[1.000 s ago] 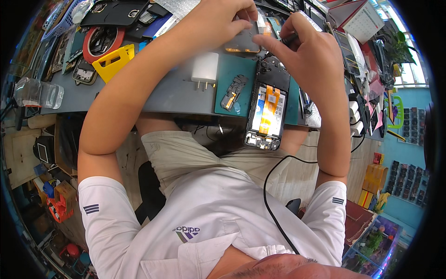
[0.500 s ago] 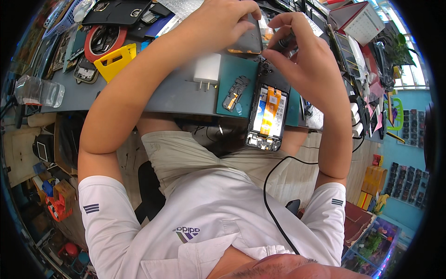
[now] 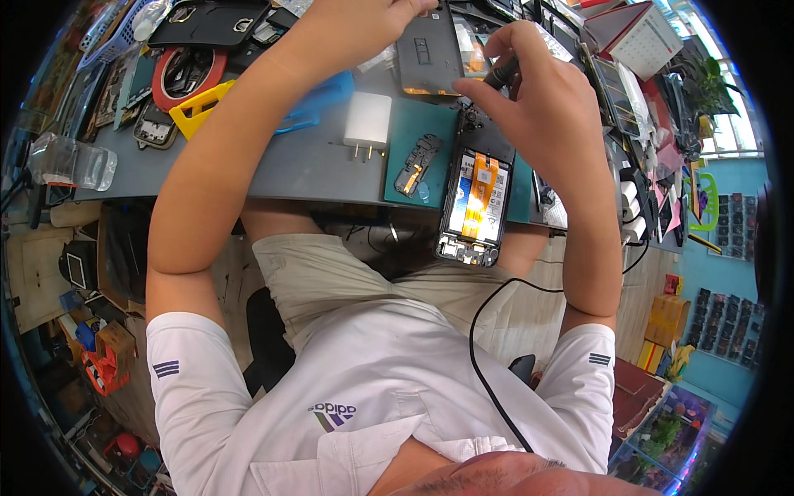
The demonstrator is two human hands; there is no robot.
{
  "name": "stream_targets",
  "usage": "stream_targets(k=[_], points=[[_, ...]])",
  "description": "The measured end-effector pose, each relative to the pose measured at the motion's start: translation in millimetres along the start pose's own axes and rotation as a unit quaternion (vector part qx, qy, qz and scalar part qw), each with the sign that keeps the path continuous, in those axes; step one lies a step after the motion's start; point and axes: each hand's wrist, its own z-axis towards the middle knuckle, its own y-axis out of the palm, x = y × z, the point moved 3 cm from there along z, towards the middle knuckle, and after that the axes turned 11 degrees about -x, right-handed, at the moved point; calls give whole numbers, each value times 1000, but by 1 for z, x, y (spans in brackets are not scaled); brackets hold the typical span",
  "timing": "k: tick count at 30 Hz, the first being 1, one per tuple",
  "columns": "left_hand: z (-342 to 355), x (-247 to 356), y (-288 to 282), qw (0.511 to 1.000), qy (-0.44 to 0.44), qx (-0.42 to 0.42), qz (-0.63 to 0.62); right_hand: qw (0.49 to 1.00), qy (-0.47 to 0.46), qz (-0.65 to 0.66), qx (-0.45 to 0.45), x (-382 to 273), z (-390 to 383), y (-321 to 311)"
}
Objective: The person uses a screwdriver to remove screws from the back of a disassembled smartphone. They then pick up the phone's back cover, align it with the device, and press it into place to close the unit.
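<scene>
My right hand [image 3: 550,99] is closed around the black handle of what looks like a screwdriver [image 3: 500,73]; its tip is hidden. Just below lies an opened phone [image 3: 480,198], its battery and orange flex cable bare, the lower end overhanging the table edge. My left hand [image 3: 372,23] is at the far edge, partly cut off, fingers drawn together; what they hold cannot be made out. Near it lies a dark phone back cover [image 3: 428,58] with an orange strip along its near edge. A small black phone part [image 3: 419,164] rests on the green mat [image 3: 399,136].
Left of the mat stands a white charger plug [image 3: 368,120]. Blue [image 3: 327,95] and yellow [image 3: 198,107] plastic holders lie by my left forearm, with a red tape ring [image 3: 188,78] beyond. A clear plastic box [image 3: 73,163] sits far left. White sockets [image 3: 631,202] stand right.
My left hand has moved farther away, uncovering the back cover and the blue holder. The right hand stays over the phone's upper end with the screwdriver.
</scene>
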Motion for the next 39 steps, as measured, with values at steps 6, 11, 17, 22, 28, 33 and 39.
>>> stream_targets(k=[6,11,17,22,28,33,39], points=[[-1,4,-2,1000,-19,1,-16,982,-26,185,27,1,-10,0],[-2,0,0,997,50,28,53,976,-176,119,39,-14,-31,-4],[-2,-8,7,987,113,39,106,973,-221,53,-32,-24,-35,24],[-3,-9,11,985,119,27,119,968,-240,19,-76,-22,-28,23],[-5,-2,14,991,80,2,111,961,-266,-4,-76,-27,-23,18],[-6,2,13,993,22,-17,111,934,-313,-24,-174,-25,-10,4],[-3,-2,19,994,15,-14,107,908,-359,-26,-213,-19,1,3]])
